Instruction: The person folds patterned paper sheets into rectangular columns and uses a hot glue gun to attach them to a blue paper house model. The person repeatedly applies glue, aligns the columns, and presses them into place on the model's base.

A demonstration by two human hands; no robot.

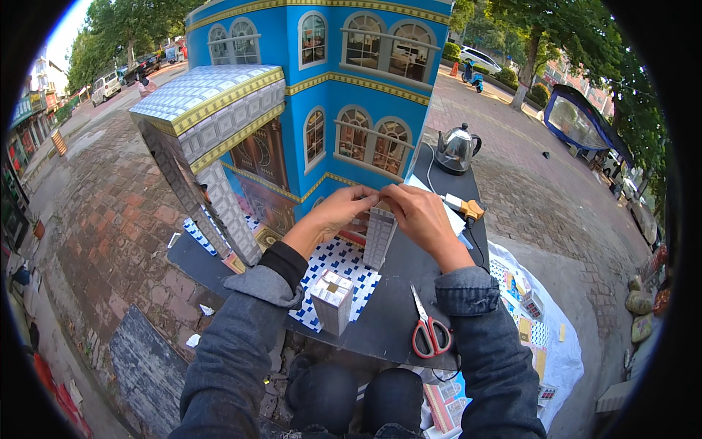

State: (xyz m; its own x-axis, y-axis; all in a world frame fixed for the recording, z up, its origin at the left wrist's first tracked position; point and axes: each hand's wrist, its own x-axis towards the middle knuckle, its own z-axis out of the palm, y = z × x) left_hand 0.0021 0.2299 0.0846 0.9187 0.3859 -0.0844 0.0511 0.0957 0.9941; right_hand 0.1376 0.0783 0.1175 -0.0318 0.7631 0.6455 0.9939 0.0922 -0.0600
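Note:
My left hand [338, 210] and my right hand [422, 214] meet fingertip to fingertip, both pinched closed at the top end of a grey stone-patterned paper pillar [378, 241]. Exactly which edge of it they grip is hidden by the fingers. The pillar is upright against the front of a large blue paper model house [311, 66] with printed arched windows and gold trim. A second paper pillar [333, 311], a square box shape with folded flaps on top, stands nearer me on a blue-and-white tiled paper base [352, 272].
Red-handled scissors [429, 329] lie open on the dark table [391, 322]. A grey paper porch [219, 110] juts out left of the house. Behind stand a kettle [458, 148] and a yellow glue gun [472, 209]. Paper cutouts lie on a white sheet [563, 351] at right.

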